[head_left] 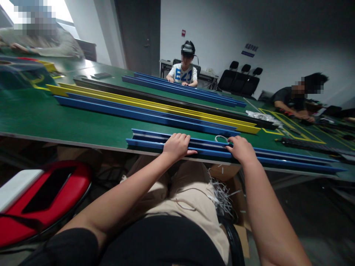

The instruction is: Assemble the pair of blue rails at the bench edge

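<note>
A long blue U-shaped channel (277, 155) lies along the table's near edge in front of me, with a pale strip running along its inside. My left hand (176, 146) is closed over the channel left of its middle, fingers curled inside and thumb stretched along the near wall. To the right, my right hand (242, 148) pinches a thin white strip (221, 138) that curls up in a loop above the channel. The tips of the right fingers are low, at the channel's opening; whether they touch its walls I cannot tell.
Beyond lie another blue channel (138, 112), yellow channels (166, 107) and black ones (111, 90) on the green table (91, 127). Clear plastic wrap (262, 116) sits right. Co-workers sit around the table. Below are a red stool (74, 177) and a box of white scraps (223, 199).
</note>
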The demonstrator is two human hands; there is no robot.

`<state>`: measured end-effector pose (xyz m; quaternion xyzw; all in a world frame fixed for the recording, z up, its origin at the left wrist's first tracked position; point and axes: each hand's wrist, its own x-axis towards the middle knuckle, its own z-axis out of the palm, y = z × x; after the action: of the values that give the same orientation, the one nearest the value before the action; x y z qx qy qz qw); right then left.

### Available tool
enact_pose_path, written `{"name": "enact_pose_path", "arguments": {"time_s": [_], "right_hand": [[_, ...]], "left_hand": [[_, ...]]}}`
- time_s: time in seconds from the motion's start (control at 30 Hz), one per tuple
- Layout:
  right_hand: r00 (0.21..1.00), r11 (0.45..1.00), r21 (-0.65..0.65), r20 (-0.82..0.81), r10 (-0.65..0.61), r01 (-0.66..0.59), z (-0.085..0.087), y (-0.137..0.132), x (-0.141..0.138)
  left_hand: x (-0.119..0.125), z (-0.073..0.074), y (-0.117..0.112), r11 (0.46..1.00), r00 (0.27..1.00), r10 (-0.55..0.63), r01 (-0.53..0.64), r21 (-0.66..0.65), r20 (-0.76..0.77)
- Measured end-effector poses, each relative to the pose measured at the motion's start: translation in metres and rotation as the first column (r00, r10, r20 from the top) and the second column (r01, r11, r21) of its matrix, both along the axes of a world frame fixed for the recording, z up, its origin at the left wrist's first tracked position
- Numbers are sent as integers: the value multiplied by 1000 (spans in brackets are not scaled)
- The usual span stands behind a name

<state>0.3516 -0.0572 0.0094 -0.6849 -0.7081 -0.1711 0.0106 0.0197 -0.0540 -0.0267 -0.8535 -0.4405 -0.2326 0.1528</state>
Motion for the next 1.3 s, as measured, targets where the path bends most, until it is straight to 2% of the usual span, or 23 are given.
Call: {"name": "enact_pose_path", "arguments": {"time_s": [0.13, 0.3, 0.5, 0.7, 1.0, 1.17, 1.3], "right_hand": [[994, 979, -204, 107, 24, -2, 8, 16, -14], [985, 949, -301, 112, 129, -90, 13, 28, -35], [966, 924, -315, 71, 250, -216, 11, 35, -64], [969, 907, -356, 20, 247, -224, 11, 43, -89], [931, 861, -366, -47, 361, -352, 2, 63, -127], [926, 856, -354, -125, 356, -377, -8, 72, -132], [930, 871, -334, -209, 304, -360, -13, 74, -127]], "left_hand": [[0, 0, 1, 1000, 1000, -1, 1, -12, -3], [1, -1, 3, 1000, 1000, 3, -3, -11, -3], [2, -2, 4, 1000, 1000, 1, -1, 2, 4], [3, 0, 5, 1000, 1000, 6, -6, -6, 15], [4, 3, 5, 998, 1000, 19, -19, -58, 5], [3, 10, 3, 989, 999, 31, -28, -147, 19], [-2, 16, 12, 968, 1000, 14, -12, -249, 4]]}}
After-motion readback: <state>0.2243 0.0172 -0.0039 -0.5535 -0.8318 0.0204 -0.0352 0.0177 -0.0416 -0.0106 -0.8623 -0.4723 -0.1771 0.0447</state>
